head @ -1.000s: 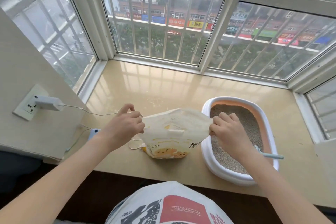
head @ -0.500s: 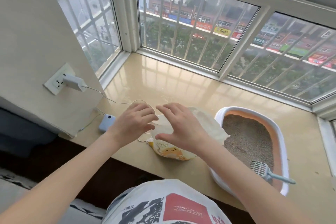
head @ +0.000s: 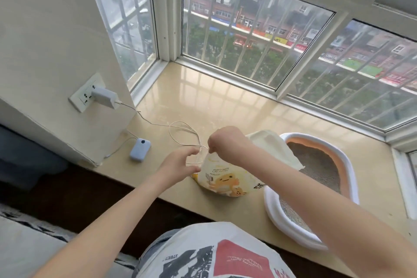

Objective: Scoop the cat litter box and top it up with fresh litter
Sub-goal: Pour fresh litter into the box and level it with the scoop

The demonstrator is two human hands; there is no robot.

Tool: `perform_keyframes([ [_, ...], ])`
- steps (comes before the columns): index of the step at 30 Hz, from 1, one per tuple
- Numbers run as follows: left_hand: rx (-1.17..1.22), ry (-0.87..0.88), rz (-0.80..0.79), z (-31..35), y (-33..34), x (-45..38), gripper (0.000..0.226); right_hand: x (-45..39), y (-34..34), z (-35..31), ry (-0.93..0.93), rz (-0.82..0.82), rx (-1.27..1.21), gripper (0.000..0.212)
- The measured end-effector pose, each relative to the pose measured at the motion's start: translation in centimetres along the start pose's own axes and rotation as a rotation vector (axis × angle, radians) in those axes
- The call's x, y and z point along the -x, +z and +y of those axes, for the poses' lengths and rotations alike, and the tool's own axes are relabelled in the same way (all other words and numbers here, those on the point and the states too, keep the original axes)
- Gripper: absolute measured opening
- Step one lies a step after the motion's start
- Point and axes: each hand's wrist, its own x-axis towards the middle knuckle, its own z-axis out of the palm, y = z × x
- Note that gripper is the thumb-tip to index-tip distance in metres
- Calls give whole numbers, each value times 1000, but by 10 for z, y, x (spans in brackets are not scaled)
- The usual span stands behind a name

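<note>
A bag of cat litter [head: 228, 178], cream with a yellow cartoon print, stood on the beige tabletop [head: 203, 101] below the barred windows, its lower side just beside the white rim of the litter box [head: 347, 165]. The box lay to the bag's right, its orange inner wall ringing a bed of grey litter [head: 316, 165]. The bag's torn top [head: 273, 149] flopped back toward the box. The right hand [head: 225, 140] reached across over the bag's upper left corner, its fingers curled down and pinching the bag's edge there. The left hand [head: 180, 162] was held just left of the bag with thumb and forefinger curved into a loose ring; whether they touched the bag or the thin white cable [head: 180, 128] looping past them could not be told. That cable ran from a white charger [head: 103, 97] plugged into a wall socket [head: 79, 99]. A small pale blue device [head: 140, 149] lay on the tabletop near the wall, well left of the bag.
</note>
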Motion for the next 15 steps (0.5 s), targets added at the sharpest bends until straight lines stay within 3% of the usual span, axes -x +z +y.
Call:
perform_keyframes([
  [6,39,-17,-161,0,28,-23,55,43,-3,53,142,59,-171,32],
  [15,-117,40,-310,10,66,-63,72,126,-9,88,364,385,-461,27],
])
